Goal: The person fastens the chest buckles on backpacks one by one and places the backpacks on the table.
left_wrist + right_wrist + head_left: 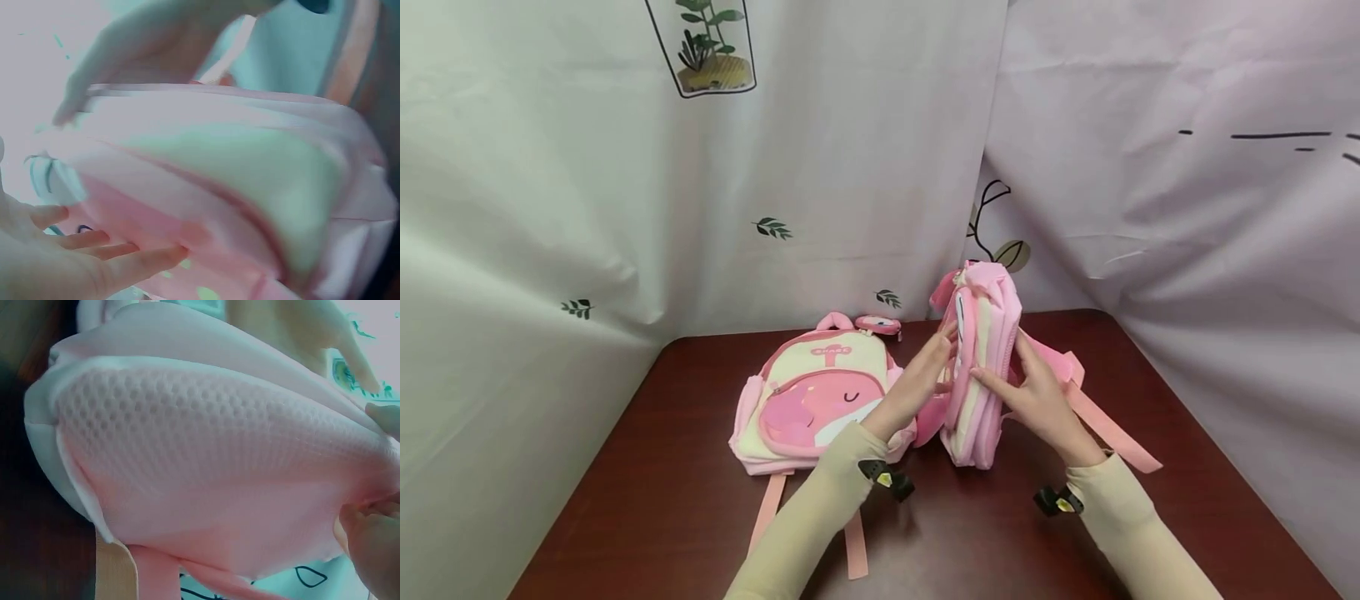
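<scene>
A pink and cream child's backpack [988, 375] stands upright on its base, turned side-on, right of centre. My left hand [917, 379] lies against its front with straight fingers; in the left wrist view the fingertips of this hand [94, 262] touch the pink front pocket. With the thumb on the side panel and the fingers behind, my right hand [1041, 400] grips the bag from the back. In the right wrist view the padded mesh back panel [187, 456] fills the middle, and part of the right hand [378, 544] shows at the right edge.
Another pink and cream backpack [827, 408] with a sleeping face on its pocket lies on the brown table [625, 467], left of the upright one. A small pink pouch [878, 325] sits by its top. Loose straps [1112, 429] trail at right. A patterned white curtain [850, 167] hangs behind.
</scene>
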### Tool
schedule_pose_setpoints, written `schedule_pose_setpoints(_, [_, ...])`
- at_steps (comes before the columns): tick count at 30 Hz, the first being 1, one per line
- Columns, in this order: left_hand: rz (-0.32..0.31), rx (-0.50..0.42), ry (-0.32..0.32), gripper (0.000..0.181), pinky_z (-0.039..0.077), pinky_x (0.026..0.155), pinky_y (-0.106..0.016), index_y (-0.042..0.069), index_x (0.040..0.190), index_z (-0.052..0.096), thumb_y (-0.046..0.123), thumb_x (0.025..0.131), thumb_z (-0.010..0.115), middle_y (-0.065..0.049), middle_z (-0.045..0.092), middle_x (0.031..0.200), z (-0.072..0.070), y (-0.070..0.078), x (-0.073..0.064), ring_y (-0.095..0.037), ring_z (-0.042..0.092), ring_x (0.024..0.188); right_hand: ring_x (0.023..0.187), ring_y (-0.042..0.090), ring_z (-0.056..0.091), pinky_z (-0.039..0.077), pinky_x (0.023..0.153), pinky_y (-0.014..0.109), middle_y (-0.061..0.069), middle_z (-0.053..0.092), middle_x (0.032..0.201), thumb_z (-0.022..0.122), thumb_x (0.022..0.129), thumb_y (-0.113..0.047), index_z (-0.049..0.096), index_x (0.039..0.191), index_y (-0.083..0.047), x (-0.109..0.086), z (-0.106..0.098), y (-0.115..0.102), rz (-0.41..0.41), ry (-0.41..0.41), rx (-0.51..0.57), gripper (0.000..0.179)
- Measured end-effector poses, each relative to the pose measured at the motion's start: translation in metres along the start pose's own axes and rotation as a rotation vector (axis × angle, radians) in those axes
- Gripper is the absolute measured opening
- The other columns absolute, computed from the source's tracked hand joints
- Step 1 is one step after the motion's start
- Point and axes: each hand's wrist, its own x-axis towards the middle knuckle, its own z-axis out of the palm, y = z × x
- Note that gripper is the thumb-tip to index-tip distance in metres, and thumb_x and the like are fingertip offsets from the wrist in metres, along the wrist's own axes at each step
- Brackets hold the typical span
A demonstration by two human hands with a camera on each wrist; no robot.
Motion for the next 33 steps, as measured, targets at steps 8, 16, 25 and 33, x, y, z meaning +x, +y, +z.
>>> schedule_pose_setpoints(8, [0.015,-0.006,0.102,0.061,0.051,0.097,-0.051,0.014,0.159,0.032,0.045,0.107,0.042,-0.013,0.034,0.160,-0.011,0.025,0.009,-0.030,0.038,0.143,0.111,0.020,0.063,0.055,0.087,0.026,0.009,0.054,0.142,0.070,0.094,-0.002,0.038,0.155,-0.015,-0.002,0.011,0.000,-0.084,-0.034,-0.012,0.070])
schedule_pose_setpoints(16, [-0.014,-0.016,0.170,0.061,0.046,0.105,-0.043,0.006,0.156,0.036,0.039,0.106,0.048,-0.013,0.038,0.158,-0.021,0.046,0.020,-0.026,0.040,0.142,0.130,0.015,0.049,0.043,0.103,0.020,0.010,0.045,0.152,0.074,0.089,0.002,0.042,0.152,-0.006,0.002,0.018,-0.005,-0.184,-0.059,-0.087,0.071])
schedule_pose_setpoints(25, [-0.083,0.048,0.125,0.065,0.045,0.106,-0.040,0.001,0.154,0.035,0.040,0.105,0.052,-0.013,0.040,0.156,-0.040,0.066,0.016,-0.024,0.044,0.139,0.143,0.025,0.037,0.025,0.117,0.023,0.019,0.042,0.154,0.073,0.089,0.002,0.047,0.147,0.002,0.006,0.024,-0.006,-0.356,-0.092,-0.206,0.064])
schedule_pose_setpoints(33, [-0.138,0.053,0.135,0.065,0.045,0.106,-0.035,0.000,0.151,0.040,0.040,0.103,0.056,-0.012,0.047,0.150,-0.055,0.065,0.013,-0.021,0.050,0.134,0.146,0.035,0.031,0.018,0.120,0.027,0.020,0.031,0.160,0.069,0.086,0.006,0.036,0.154,0.000,0.009,0.027,-0.005,-0.437,-0.192,-0.318,0.075])
